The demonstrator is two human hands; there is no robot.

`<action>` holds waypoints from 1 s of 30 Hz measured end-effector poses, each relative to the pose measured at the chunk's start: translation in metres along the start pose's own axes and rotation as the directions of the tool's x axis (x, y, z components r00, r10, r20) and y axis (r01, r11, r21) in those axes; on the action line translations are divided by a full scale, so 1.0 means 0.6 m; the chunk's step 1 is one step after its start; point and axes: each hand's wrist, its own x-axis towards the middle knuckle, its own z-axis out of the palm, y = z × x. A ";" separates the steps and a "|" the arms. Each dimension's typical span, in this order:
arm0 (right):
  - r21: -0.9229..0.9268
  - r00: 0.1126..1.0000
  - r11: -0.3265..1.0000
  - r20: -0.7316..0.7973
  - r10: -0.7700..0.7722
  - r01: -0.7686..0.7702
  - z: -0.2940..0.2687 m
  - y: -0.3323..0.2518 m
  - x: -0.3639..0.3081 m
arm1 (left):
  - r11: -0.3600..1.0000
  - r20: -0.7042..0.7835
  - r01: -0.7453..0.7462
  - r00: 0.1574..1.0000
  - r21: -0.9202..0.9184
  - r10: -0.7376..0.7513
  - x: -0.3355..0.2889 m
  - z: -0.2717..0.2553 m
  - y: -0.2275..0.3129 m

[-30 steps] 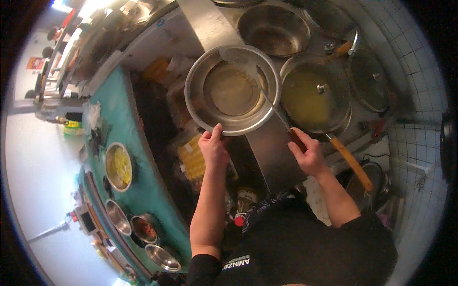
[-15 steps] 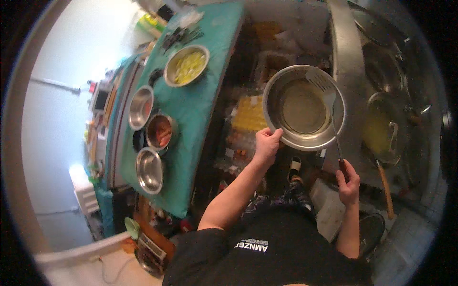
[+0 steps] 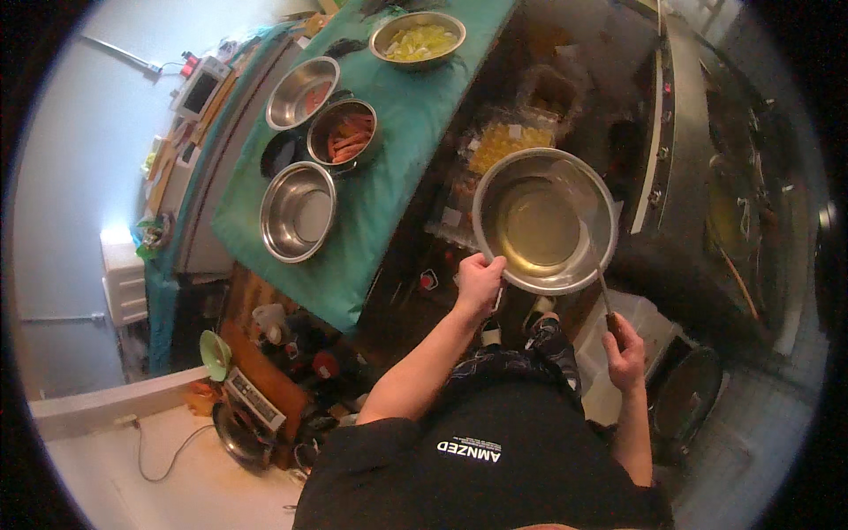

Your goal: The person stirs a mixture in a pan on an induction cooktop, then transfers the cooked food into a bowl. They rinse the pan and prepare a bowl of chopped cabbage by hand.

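Note:
My left hand (image 3: 480, 281) is closed on the near-left rim of a wide metal bowl (image 3: 514, 170), holding it up in front of my body. Pale yellow, see-through liquid covers the bottom of this bowl. In my right hand (image 3: 625, 349) is the dark handle of a slotted metal spatula (image 3: 603, 287). Its thin shaft crosses the bowl's right rim, and the blurred blade lies inside near the right wall. Whether the blade touches the liquid, I cannot tell.
On the left stands a green-covered table (image 3: 415, 146). It bears a bowl (image 3: 413, 64) of yellow-green slices, a pot (image 3: 316, 140) of orange-red pieces and a shiny metal bowl (image 3: 281, 193). Yellow packages (image 3: 511, 146) sit low beyond my bowl. A cooking counter (image 3: 685, 132) runs along the right.
I have turned left and away from the cooking counter, carrying the bowl and spatula along. The bowl no longer overlaps the counter edge. Both hands keep their holds.

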 end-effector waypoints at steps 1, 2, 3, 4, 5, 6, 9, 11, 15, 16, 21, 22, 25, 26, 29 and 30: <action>-0.012 1.000 1.000 0.006 -0.008 0.008 0.012 -0.003 -0.018 | 0.994 -0.018 -0.005 1.000 0.107 0.007 -0.010 -0.024 -0.003; -0.007 1.000 1.000 0.017 0.021 -0.021 0.024 -0.006 -0.037 | 0.996 -0.001 0.038 0.999 0.079 -0.038 -0.024 -0.045 -0.007; -0.093 0.999 0.995 0.033 -0.018 0.021 0.031 -0.010 -0.055 | 0.999 -0.005 0.013 1.000 0.048 -0.012 -0.038 -0.061 -0.013; -0.106 0.999 0.994 0.051 -0.017 0.022 0.040 -0.013 -0.069 | 1.000 0.010 -0.011 1.000 0.004 0.011 -0.050 -0.074 -0.020; -0.102 0.999 0.995 0.049 0.002 0.003 0.048 -0.016 -0.084 | 1.000 -0.007 -0.011 1.000 0.027 0.011 -0.061 -0.090 -0.023; -0.081 0.997 0.996 0.060 0.049 -0.044 0.049 -0.019 -0.099 | 1.000 -0.006 0.002 1.000 0.000 -0.002 -0.072 -0.103 -0.028; -0.199 0.994 0.974 0.009 -0.106 0.106 0.059 -0.021 -0.132 | 0.998 0.002 -0.054 0.999 -0.027 0.054 -0.100 -0.127 -0.043; -0.177 0.999 0.983 0.003 -0.055 0.054 0.057 -0.023 -0.155 | 0.999 0.018 -0.048 0.999 0.020 0.048 -0.117 -0.139 -0.051; -0.156 0.992 0.982 -0.042 -0.118 0.110 0.047 -0.022 -0.216 | 1.000 0.061 -0.015 0.998 0.013 0.014 -0.143 -0.147 -0.070; -0.152 0.989 0.981 -0.061 -0.132 0.121 0.044 -0.020 -0.235 | 0.999 0.101 -0.043 0.994 -0.004 0.043 -0.150 -0.143 -0.077; -0.162 0.976 0.977 -0.146 -0.161 0.137 0.038 0.012 -0.345 | 0.993 0.175 -0.035 0.984 0.112 0.015 -0.193 -0.123 -0.101; -0.174 0.968 0.974 -0.176 -0.177 0.146 0.040 0.023 -0.366 | 0.985 0.181 -0.003 0.983 0.175 -0.029 -0.206 -0.117 -0.103; -0.134 0.971 0.986 -0.205 -0.125 0.098 0.036 0.056 -0.435 | 0.990 0.313 0.028 0.947 0.137 -0.070 -0.253 -0.101 -0.118; -0.153 0.975 0.987 -0.205 -0.087 0.056 0.036 0.072 -0.455 | 0.989 0.340 0.050 0.936 0.141 -0.096 -0.263 -0.100 -0.126; 0.022 0.945 0.991 -0.304 -0.122 0.135 0.035 0.083 -0.518 | 0.983 0.355 0.005 0.932 0.185 -0.072 -0.299 -0.090 -0.134; 0.042 0.934 0.990 -0.338 -0.115 0.137 0.035 0.088 -0.537 | 0.977 0.367 -0.003 0.927 0.212 -0.077 -0.306 -0.088 -0.137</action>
